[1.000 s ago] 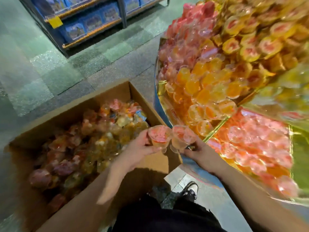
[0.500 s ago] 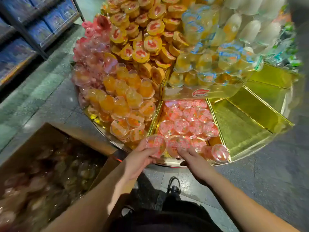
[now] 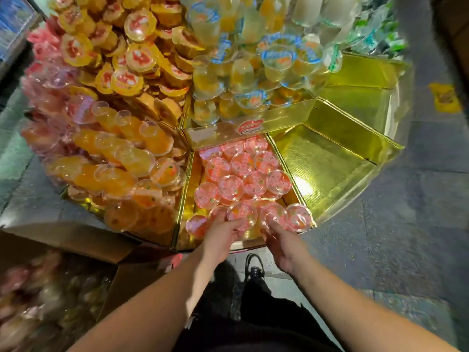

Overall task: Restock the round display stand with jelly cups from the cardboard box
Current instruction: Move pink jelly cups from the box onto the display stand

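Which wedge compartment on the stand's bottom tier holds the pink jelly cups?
The wedge directly before both hands, between the orange cups and the bare gold wedge.

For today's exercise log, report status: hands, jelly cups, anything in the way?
Left hand grips a pink jelly cup at the pink compartment's near edge. Right hand grips another pink cup beside it. Nothing in the way.

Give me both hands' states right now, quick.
Left hand: holding a pink jelly cup over the pink compartment.
Right hand: fingers on another pink cup; grip cannot be told.
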The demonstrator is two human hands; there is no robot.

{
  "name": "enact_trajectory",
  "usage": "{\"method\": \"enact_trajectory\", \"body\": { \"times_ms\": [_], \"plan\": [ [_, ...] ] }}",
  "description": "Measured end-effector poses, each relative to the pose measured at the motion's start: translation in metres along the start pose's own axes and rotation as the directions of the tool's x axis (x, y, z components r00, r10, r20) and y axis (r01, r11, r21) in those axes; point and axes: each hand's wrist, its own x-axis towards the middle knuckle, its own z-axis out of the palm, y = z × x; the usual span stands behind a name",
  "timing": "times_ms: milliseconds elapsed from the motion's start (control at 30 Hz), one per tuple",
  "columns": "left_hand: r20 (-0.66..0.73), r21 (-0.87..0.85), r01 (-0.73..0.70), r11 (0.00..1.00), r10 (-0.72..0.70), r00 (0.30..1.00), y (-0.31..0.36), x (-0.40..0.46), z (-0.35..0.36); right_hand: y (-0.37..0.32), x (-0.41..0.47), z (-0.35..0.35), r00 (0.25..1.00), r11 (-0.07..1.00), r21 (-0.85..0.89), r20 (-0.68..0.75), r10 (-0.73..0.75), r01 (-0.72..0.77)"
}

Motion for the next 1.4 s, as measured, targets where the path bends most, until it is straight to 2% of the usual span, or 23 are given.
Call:
{"method": "enact_trajectory", "body": {
  "times_ms": [133,300,433,633,800,933,1200,1267,1300,1333,1400],
  "plan": [
    [-0.066,-0.031,-0.028,0.999,0.026,0.997,-0.005,0.011,0.008,0.001,0.012,0.013,0.999,0.999,0.04,-0.041,0.02,-0.018],
    [-0.025,-0.076,0.011,0.997,-0.013,1.0,-0.004,0.02,0.01,-0.001,0.024,0.022,0.995,0.998,0.05,-0.099,0.029,-0.024],
    [-0.079,-0.065,0.038,0.997,-0.043,0.996,0.001,0.025,0.017,-0.006,0.029,0.026,0.99,0.998,0.057,-0.14,0.011,-0.003],
    [-0.145,-0.021,0.013,1.0,-0.016,0.989,-0.003,0.032,0.019,-0.002,0.035,0.026,0.988,0.998,0.047,-0.149,0.052,-0.045],
    [-0.189,0.043,0.003,0.999,0.005,0.982,-0.002,0.027,0.023,-0.009,0.029,0.027,0.99,0.998,0.013,-0.125,0.066,-0.065],
    [-0.138,0.084,0.025,0.996,-0.013,0.99,0.006,0.023,0.019,-0.015,0.023,0.025,0.994,0.996,-0.008,-0.05,0.092,-0.093],
    [-0.085,0.107,0.027,0.994,-0.018,0.996,0.015,-0.007,0.001,-0.016,-0.002,0.018,0.993,0.972,-0.205,-0.013,0.115,-0.115],
    [-0.066,0.165,0.002,0.986,0.009,0.998,0.017,-0.024,-0.012,-0.013,-0.015,0.023,0.998,0.909,-0.412,-0.036,0.054,-0.064],
    [-0.06,0.202,-0.011,0.979,0.023,0.998,0.017,-0.034,-0.02,-0.011,-0.02,0.028,1.0,0.838,-0.545,-0.029,0.001,-0.017],
    [-0.062,0.238,-0.028,0.971,0.044,0.997,0.017,-0.044,-0.031,-0.009,-0.026,0.033,0.998,0.731,-0.681,0.001,-0.057,0.043],
    [-0.07,0.305,-0.087,0.949,0.113,0.991,0.018,-0.066,-0.058,-0.004,-0.037,0.051,0.98,0.423,-0.888,0.125,-0.157,0.181]
  ]
}}
